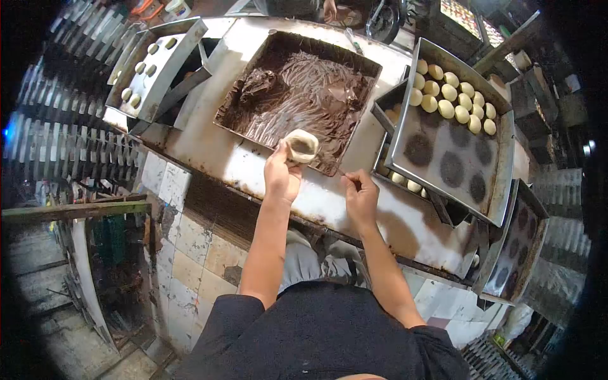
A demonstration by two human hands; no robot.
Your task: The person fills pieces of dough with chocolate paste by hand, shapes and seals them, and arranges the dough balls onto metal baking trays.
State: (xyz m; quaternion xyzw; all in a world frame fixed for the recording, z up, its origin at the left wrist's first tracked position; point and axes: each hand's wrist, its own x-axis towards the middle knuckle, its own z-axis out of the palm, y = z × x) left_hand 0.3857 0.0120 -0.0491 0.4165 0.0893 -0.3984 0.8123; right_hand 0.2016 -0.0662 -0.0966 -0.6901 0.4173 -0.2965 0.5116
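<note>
Hands: our left hand grips the dough, thumb to its near side; our right hand is closed in a pinch, seemingly on a thin dark tool, too small for us to identify.
Dough: a pale, cream-coloured, soft round piece with a raised rim and a shaded hollow, held over the near edge of the tray; we cannot tell whether anything lies in the hollow.
Filling tray: a dark, four-sided metal tray on the white-topped desk, its floor coated with glossy brown paste.
Key relation: from our right hand, the dough lies toward 10 o'clock and the middle of the paste toward 11. Our left hand is nearer to that middle; our right is just beside the tray's near corner. What shows of the tool runs toward 10 or 11 o'clock, and the tray looks too nearly square for us to pick a long axis.
Dough-ball tray: at 3 o'clock from the dough, a silver-grey metal tray with rows of pale yellow balls toward its far end.
White-floored tray: at 10 o'clock, a shallow metal tray bearing small, dark-topped pieces.
Other person: at 12 o'clock, well apart, a hand beyond the desk.
</note>
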